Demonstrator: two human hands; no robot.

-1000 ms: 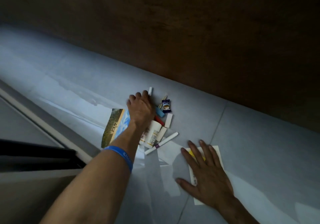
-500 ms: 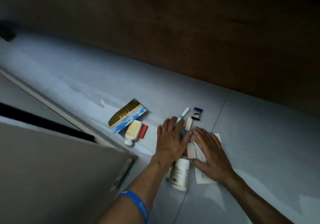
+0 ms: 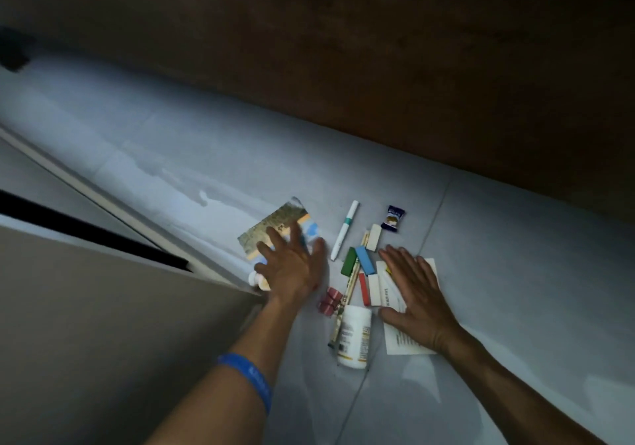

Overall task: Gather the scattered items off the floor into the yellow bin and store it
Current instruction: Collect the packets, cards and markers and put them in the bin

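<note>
Small items lie scattered on the grey tiled floor. My left hand (image 3: pixel 292 266) is spread flat over a picture card (image 3: pixel 271 231) and a small cream bottle (image 3: pixel 257 279). My right hand (image 3: pixel 417 298) rests flat, fingers apart, on a white printed leaflet (image 3: pixel 400 341). Between the hands lie a white pen (image 3: pixel 344 230), a green block (image 3: pixel 349 261), a blue block (image 3: pixel 365 259), a red stick (image 3: pixel 364 289), white blocks (image 3: pixel 374 236), red pieces (image 3: pixel 330 300) and a white pill bottle (image 3: pixel 354 338). A dark candy wrapper (image 3: pixel 392 218) lies farther off. The yellow bin is not in view.
A dark brown wall or cabinet face (image 3: pixel 412 84) runs along the far side of the floor. At the left, a grey panel (image 3: pixel 103 324) with a black strip rises close to my left arm. A pale rail (image 3: pixel 86 183) crosses the floor diagonally.
My left hand has moved left from the middle pile onto the picture card and small bottle, uncovering the coloured blocks. My right hand stayed on the leaflet.
</note>
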